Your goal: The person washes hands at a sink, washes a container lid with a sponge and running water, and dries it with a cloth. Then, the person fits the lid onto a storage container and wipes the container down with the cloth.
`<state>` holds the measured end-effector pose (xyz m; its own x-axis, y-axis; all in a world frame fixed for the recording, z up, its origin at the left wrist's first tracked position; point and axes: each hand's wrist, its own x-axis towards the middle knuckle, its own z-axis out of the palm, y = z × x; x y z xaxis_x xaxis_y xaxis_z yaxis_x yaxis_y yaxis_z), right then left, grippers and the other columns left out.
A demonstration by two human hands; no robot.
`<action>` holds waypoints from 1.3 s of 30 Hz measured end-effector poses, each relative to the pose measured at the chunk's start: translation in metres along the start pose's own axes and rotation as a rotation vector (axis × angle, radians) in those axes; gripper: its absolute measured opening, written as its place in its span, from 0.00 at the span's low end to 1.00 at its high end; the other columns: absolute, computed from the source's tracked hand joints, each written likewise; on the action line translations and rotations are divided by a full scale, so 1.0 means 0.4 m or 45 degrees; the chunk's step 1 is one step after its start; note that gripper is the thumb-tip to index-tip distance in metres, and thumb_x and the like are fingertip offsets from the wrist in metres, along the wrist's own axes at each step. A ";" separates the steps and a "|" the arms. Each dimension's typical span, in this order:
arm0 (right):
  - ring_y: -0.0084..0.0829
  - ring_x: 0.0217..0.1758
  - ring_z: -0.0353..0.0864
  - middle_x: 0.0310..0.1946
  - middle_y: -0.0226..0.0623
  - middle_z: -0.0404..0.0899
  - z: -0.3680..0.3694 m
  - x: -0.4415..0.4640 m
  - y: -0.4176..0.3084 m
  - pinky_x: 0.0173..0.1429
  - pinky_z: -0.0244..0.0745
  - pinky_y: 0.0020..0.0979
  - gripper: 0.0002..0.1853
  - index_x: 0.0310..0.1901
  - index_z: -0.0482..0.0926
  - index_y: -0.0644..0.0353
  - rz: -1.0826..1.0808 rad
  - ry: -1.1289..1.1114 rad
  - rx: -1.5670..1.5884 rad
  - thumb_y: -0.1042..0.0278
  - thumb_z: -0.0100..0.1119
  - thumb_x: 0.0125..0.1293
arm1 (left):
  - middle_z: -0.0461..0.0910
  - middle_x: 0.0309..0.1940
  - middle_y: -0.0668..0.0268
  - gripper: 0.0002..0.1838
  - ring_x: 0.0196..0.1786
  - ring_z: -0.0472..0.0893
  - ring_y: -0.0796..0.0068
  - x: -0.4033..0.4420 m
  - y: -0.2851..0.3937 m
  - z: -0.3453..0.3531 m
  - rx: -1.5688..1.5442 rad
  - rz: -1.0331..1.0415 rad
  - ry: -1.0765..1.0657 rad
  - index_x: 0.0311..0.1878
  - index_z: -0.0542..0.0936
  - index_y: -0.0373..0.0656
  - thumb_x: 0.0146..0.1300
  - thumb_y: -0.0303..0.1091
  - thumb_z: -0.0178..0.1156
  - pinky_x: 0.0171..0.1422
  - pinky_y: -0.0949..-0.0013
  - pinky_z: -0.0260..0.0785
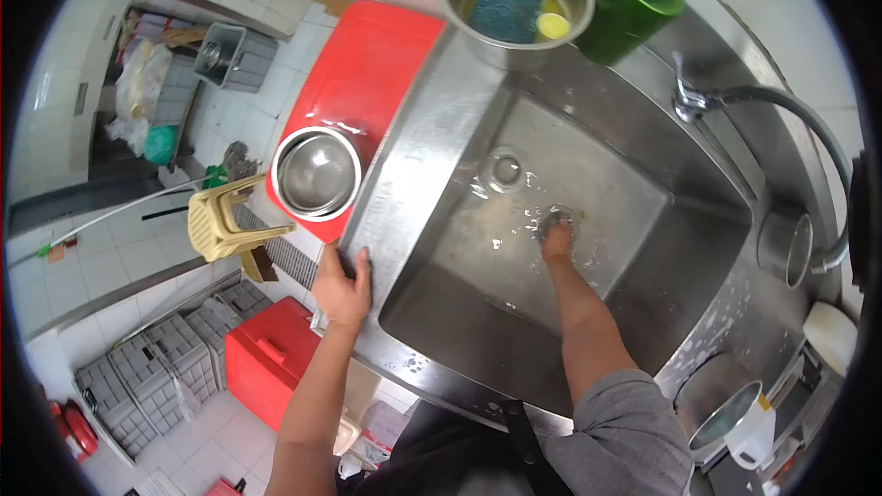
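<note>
A steel sink (pixel 423 193) holds shallow water, with a round drain fitting (pixel 504 170) on its floor. My right hand (pixel 557 237) reaches down into the water near the middle of the basin; its fingers are blurred by water and glare, and anything beneath them is hidden. On the sink's left rim rests my left hand (pixel 344 287), thumb and fingers apart, holding nothing. Just beyond that hand, steel bowls (pixel 317 174) sit on a red lid (pixel 367 73).
A steel pot (pixel 519 53) with a blue-green scouring pad stands at the far edge beside a green pump bottle (pixel 634 9). The curved faucet (pixel 781 96) arches along the right side. A yellow stool (pixel 220 220) and grey crates (pixel 156 367) are on the left.
</note>
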<state>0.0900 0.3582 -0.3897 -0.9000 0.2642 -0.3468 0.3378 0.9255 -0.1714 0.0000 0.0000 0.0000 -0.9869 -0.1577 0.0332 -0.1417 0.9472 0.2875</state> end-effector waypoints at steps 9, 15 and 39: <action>0.38 0.49 0.84 0.40 0.41 0.86 -0.005 0.076 -0.095 0.54 0.78 0.39 0.10 0.39 0.86 0.56 -0.068 -0.431 -0.314 0.68 0.53 0.65 | 0.79 0.30 0.50 0.21 0.33 0.80 0.49 0.019 -0.008 -0.015 -0.002 0.048 0.052 0.50 0.75 0.38 0.64 0.46 0.62 0.37 0.55 0.70; 0.45 0.46 0.85 0.40 0.49 0.84 0.014 0.098 -0.044 0.50 0.81 0.40 0.09 0.36 0.85 0.62 0.149 -0.221 -0.055 0.71 0.55 0.63 | 0.79 0.30 0.49 0.21 0.33 0.80 0.48 0.022 0.000 -0.023 -0.010 0.008 -0.008 0.49 0.75 0.38 0.64 0.46 0.61 0.37 0.55 0.70; 0.35 0.28 0.85 0.25 0.43 0.84 -0.427 -0.083 0.045 0.33 0.81 0.35 0.05 0.31 0.84 0.69 0.568 -0.033 1.440 0.76 0.69 0.54 | 0.80 0.33 0.48 0.26 0.36 0.80 0.45 0.004 0.037 -0.052 0.026 -0.070 -0.118 0.54 0.74 0.37 0.67 0.52 0.56 0.41 0.50 0.69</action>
<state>0.0789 0.4122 -0.2237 -0.6417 0.4818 -0.5967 0.6776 -0.0084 -0.7354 -0.0020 0.0081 0.0241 -0.9803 -0.1841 -0.0711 -0.1965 0.9435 0.2668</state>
